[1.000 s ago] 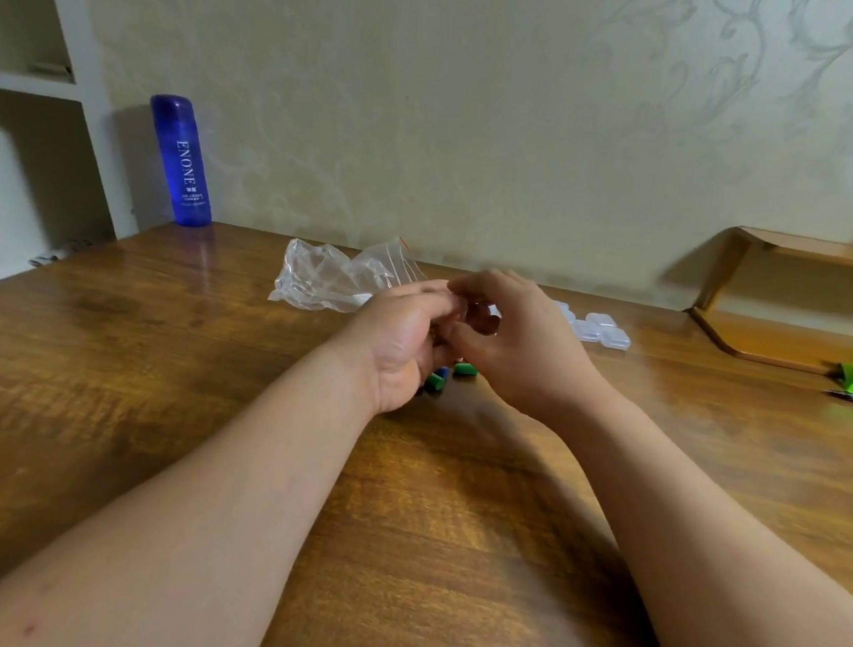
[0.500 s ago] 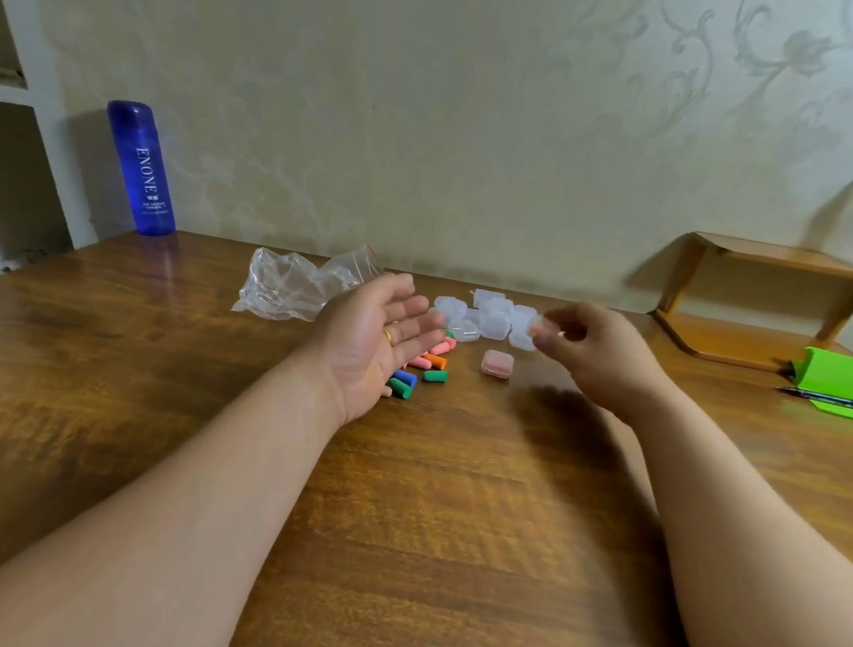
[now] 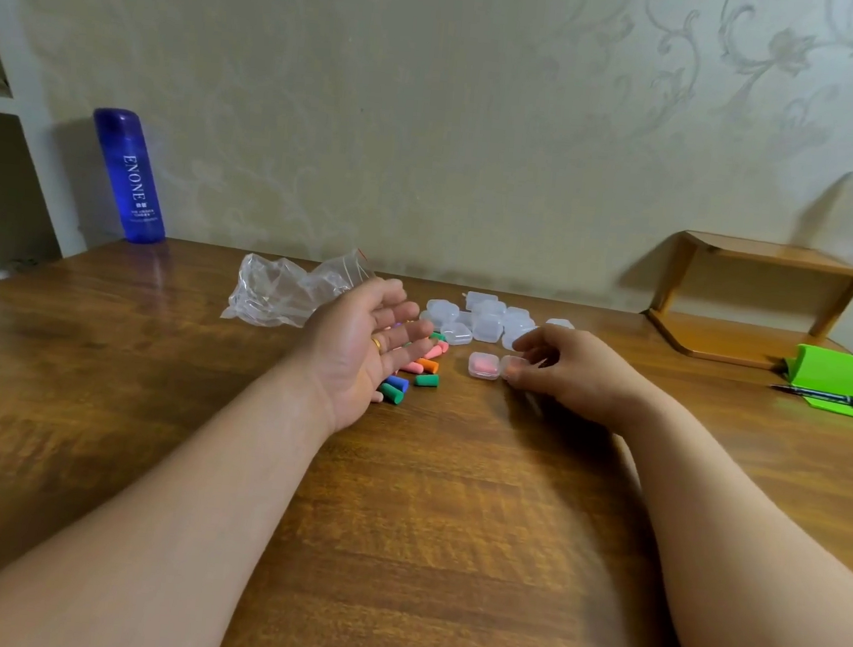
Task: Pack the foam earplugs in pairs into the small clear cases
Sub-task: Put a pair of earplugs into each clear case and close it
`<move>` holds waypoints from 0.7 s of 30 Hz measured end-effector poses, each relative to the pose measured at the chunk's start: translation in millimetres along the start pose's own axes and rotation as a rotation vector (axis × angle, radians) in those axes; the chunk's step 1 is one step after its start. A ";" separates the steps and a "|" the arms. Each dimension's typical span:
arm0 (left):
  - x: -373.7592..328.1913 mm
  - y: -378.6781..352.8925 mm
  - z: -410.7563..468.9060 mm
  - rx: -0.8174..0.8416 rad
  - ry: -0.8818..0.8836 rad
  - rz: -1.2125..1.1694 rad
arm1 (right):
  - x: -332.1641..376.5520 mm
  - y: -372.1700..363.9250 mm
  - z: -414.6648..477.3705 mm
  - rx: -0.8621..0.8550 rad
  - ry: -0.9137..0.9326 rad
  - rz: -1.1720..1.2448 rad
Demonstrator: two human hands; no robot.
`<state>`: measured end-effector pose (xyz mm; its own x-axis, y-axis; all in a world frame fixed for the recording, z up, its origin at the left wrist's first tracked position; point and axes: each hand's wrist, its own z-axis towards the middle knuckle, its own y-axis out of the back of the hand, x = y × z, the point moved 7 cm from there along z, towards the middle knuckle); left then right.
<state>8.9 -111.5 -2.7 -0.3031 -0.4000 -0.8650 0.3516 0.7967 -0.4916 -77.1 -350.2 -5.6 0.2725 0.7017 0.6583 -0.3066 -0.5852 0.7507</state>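
Head view: right hand at case.

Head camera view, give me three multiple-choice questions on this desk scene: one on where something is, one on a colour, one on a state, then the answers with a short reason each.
1. Where does the tall blue plastic bottle stand?
A. far left corner of the brown wooden table, by the wall
B. on the small wooden shelf
C. beside the pen

2. What colour shows inside the small clear case lying closed in front of the empty cases?
A. blue
B. pink
C. yellow

3. How is the left hand held?
A. clenched in a fist
B. pinching the crumpled clear plastic bag
C. open, palm showing, above the loose foam earplugs

Answers: 1 A, the bottle stands at the table's back left edge near the wall. 2 B, pink shows through the lid. 3 C, the fingers are spread and hold nothing.
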 end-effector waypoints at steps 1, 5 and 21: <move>0.0 0.5 0.1 -0.001 0.001 -0.001 | -0.5 1.1 1.2 -0.023 0.002 0.044; -1.0 2.4 0.2 -0.011 0.002 -0.009 | -22.9 28.8 8.2 -0.344 -0.066 0.100; 0.4 -1.1 -1.4 0.015 -0.004 -0.020 | -36.1 17.9 26.8 -0.297 -0.200 -0.474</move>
<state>7.1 -111.9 -2.3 -0.3069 -0.4171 -0.8555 0.3588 0.7818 -0.5099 -68.0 -396.9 -14.5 0.6002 0.7513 0.2744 -0.3436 -0.0675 0.9367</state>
